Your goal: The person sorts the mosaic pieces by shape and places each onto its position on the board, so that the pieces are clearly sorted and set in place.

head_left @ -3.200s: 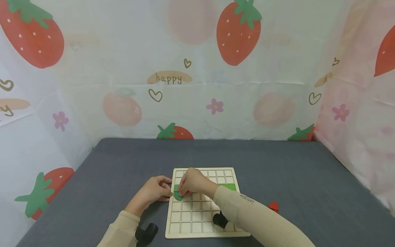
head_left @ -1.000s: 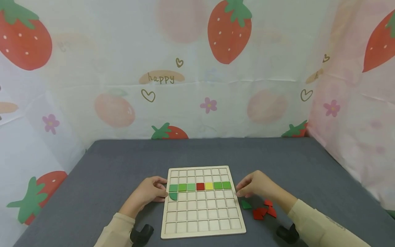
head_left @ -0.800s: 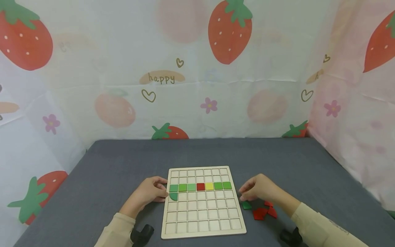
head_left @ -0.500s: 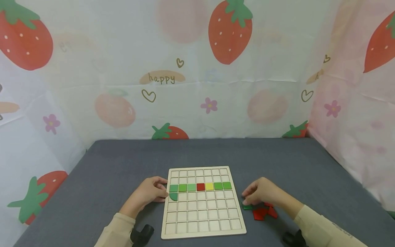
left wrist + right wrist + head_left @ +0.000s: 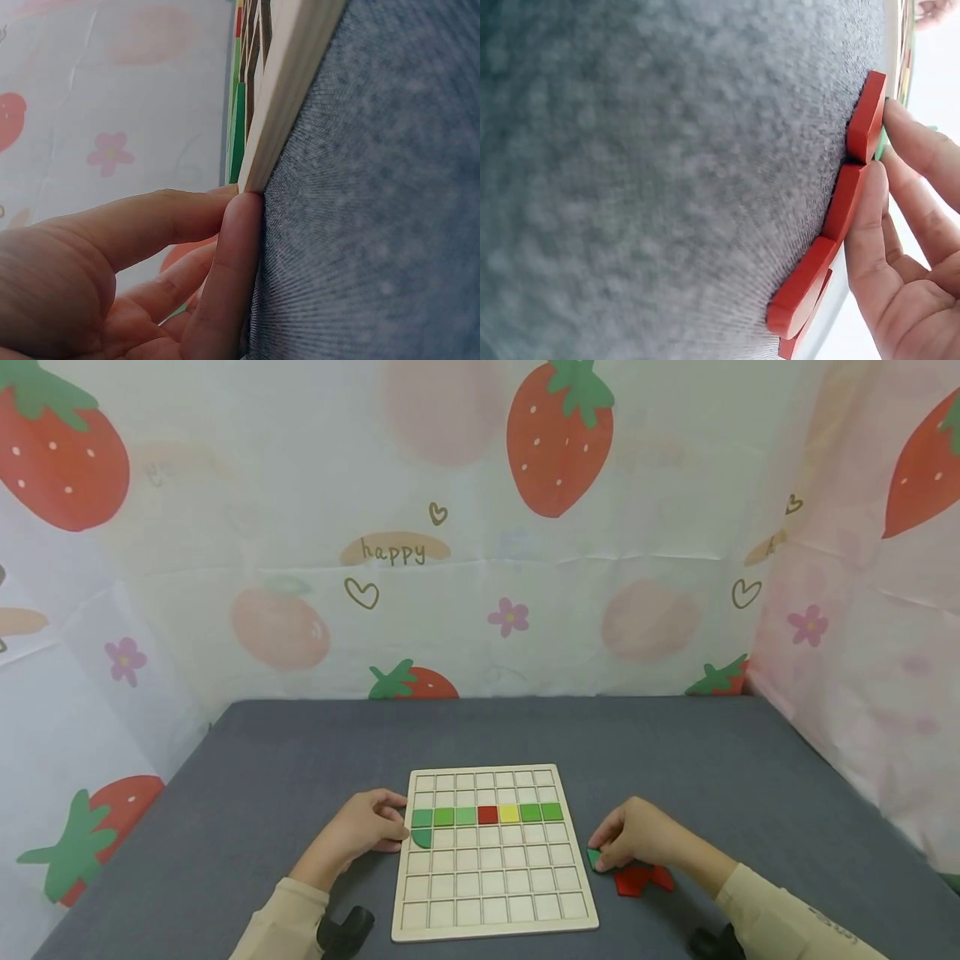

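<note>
A light wooden grid board (image 5: 480,886) lies on the table in the head view. One row holds green, red and yellow square tiles (image 5: 487,815). Below its left end sits a green tile with a rounded edge (image 5: 422,838). My left hand (image 5: 369,823) rests beside the board's left edge; in the left wrist view, thumb and finger touch the board's edge (image 5: 289,97) without wrapping round it. Right of the board, my right hand (image 5: 637,835) pinches a small green tile (image 5: 594,858), largely hidden by the fingers. Just under that hand lie loose red tiles (image 5: 632,881).
Several red pieces (image 5: 802,289) lie close together in the right wrist view, right against the fingers. Dark grey cloth covers the table (image 5: 495,731). A strawberry-print sheet (image 5: 555,568) hangs behind and at both sides.
After leaving the rounded green tile on the board, my right hand moved right, down to the loose tiles, and took hold of another green tile. My left hand stayed at the board's edge.
</note>
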The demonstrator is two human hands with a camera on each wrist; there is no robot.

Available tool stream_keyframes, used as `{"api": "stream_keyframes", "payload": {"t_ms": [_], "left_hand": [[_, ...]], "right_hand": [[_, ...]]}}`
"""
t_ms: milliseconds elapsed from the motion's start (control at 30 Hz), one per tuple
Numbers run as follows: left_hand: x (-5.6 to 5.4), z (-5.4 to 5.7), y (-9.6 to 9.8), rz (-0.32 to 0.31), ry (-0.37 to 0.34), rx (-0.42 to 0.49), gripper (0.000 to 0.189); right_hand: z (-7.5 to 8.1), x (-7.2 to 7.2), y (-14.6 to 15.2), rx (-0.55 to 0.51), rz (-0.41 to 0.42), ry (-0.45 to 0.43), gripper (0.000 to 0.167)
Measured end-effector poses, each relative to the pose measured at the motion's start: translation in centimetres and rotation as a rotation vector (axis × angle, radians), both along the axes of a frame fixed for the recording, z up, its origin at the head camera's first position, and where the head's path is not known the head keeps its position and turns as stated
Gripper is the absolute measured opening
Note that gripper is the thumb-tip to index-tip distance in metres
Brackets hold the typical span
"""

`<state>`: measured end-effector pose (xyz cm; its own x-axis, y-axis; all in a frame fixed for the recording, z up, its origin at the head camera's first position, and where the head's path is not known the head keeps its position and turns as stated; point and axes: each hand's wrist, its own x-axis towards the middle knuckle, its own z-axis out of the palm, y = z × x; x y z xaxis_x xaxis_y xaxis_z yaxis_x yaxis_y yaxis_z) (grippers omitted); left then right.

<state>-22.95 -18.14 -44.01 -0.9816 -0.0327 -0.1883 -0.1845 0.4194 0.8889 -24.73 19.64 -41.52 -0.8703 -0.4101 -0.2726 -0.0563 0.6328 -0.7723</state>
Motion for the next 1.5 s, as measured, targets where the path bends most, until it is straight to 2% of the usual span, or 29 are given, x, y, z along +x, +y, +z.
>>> {"api": "stream_keyframes", "payload": {"t_ms": [167, 400, 533, 733, 1000, 1333, 1500], "left_hand": [[0.0, 0.0, -0.1, -0.004, 0.001, -0.002, 0.048], [-0.1, -0.1, -0.1, -0.008, 0.001, 0.003, 0.048], [0.0, -0.2, -0.1, -0.003, 0.005, 0.008, 0.048], [0.1, -0.1, -0.2, -0.008, 0.007, 0.007, 0.048], [0.0, -0.1, -0.2, 0.005, 0.004, -0.001, 0.047], [0.0, 0.0, 0.0, -0.001, 0.004, 0.01, 0.049], [0.0, -0.1, 0.0, 0.006, 0.002, 0.009, 0.048]], "right_hand": [[-0.1, 0.0, -0.3, 0.008, 0.002, 0.017, 0.019], [0.4, 0.0, -0.3, -0.037, -0.013, -0.029, 0.012], [0.9, -0.1, -0.1, -0.052, -0.001, -0.063, 0.016], [1.6, -0.4, -0.5, -0.071, 0.021, -0.069, 0.022], [1.8, -0.7, -2.9, -0.176, 0.01, -0.085, 0.015], [1.8, -1.1, -6.0, -0.147, 0.089, -0.077, 0.025], [1.6, -1.1, -7.4, -0.136, 0.091, -0.076, 0.021]]}}
